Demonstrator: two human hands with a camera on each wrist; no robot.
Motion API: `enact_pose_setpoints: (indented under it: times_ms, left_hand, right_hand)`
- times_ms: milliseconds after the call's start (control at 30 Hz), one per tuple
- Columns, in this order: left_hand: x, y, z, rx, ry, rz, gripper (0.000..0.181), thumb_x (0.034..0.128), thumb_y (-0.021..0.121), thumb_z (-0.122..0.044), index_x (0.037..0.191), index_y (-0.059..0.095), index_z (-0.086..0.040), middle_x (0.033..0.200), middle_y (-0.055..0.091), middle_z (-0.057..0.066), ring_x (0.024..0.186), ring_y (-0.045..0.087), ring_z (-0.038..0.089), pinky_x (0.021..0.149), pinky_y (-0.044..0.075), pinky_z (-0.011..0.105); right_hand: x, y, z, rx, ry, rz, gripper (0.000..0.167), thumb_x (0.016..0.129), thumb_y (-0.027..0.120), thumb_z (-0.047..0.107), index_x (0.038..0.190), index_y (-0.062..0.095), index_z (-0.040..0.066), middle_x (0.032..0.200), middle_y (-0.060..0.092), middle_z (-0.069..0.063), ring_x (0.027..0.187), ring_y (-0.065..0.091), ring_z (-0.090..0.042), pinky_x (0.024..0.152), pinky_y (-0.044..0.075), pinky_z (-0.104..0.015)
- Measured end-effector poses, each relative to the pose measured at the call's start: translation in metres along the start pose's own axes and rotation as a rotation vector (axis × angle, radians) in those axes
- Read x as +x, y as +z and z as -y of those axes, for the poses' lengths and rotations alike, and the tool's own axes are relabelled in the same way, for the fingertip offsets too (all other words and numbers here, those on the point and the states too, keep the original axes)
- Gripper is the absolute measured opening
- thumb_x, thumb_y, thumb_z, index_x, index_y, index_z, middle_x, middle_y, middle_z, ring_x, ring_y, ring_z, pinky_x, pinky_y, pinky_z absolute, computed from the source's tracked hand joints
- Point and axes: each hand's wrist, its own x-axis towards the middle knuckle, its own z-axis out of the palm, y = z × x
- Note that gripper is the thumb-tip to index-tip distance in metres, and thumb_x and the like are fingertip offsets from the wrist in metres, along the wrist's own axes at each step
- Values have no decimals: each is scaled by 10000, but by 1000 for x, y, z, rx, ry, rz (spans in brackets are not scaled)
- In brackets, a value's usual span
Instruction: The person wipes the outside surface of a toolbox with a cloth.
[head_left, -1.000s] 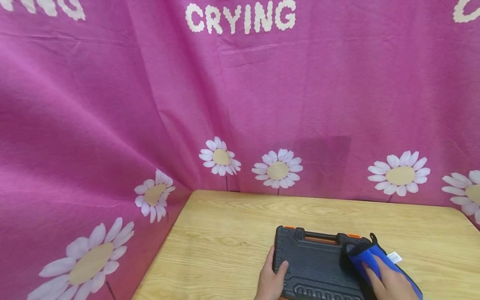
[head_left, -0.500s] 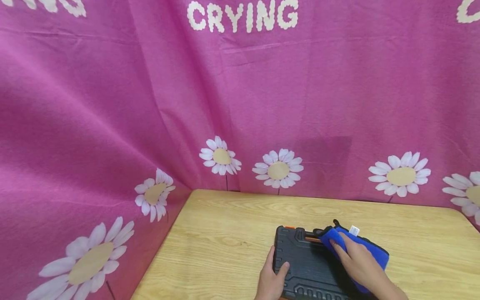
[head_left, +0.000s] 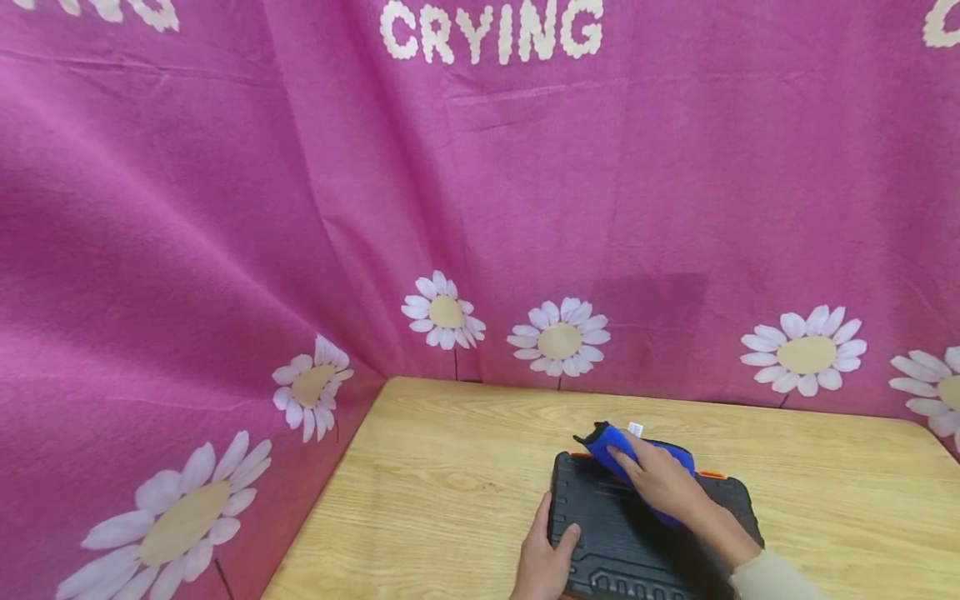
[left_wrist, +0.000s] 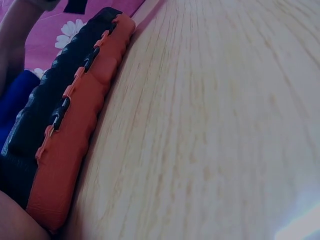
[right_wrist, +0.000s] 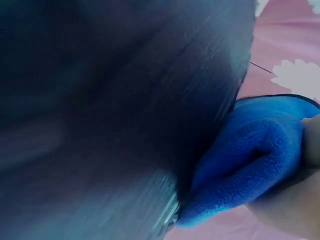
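Note:
A black plastic carrying case (head_left: 603, 533) with orange latches lies flat on the wooden table. Its left edge is gripped by my left hand (head_left: 546, 554), thumb on top and fingers along the side. My right hand (head_left: 663, 485) holds a folded blue cloth (head_left: 609, 450) with black trim and a white tag against the case's far edge, covering its handle. In the left wrist view the side of the case (left_wrist: 75, 135) shows a black upper half and an orange lower half. Bunched folds of the cloth (right_wrist: 250, 160) touch the case in the right wrist view.
The light wooden table (head_left: 442, 475) extends to the left, behind and right of the case. Purple fabric (head_left: 487, 208) printed with daisies and white lettering hangs along the table's back and left edges.
My right hand has moved the blue cloth leftward along the case, from its right side to the far edge near the left latch. The left hand and case have stayed in place.

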Motion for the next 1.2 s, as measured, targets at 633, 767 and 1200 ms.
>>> enact_pose_setpoints:
  times_ms: [633, 767, 1200]
  left_hand:
    - [-2, -2, 0, 0, 65, 16, 661, 984, 628, -262, 1518, 356, 16, 1485, 428, 262, 1372, 387, 436, 1124, 289, 588]
    - [-1, -3, 0, -9, 20, 26, 665, 985, 623, -285, 1526, 353, -7, 1478, 436, 258, 1356, 408, 438, 1112, 306, 595]
    - [1, -1, -1, -64, -45, 40, 644, 989, 607, -258, 1537, 346, -40, 1498, 413, 246, 1372, 377, 448, 1114, 296, 604]
  right_hand:
    - [44, 23, 25, -127, -194, 208, 448, 1039, 550, 216, 1412, 511, -29, 1323, 597, -229, 1217, 565, -414, 1026, 433, -579]
    - [45, 28, 23, -137, -178, 195, 457, 1036, 557, 225, 1412, 512, -30, 1331, 593, -230, 1214, 567, -418, 1024, 436, -575]
    - [43, 19, -6, -129, -143, 189, 440, 1039, 551, 228, 1396, 516, -26, 1278, 618, -236, 1179, 583, -432, 993, 451, -595]
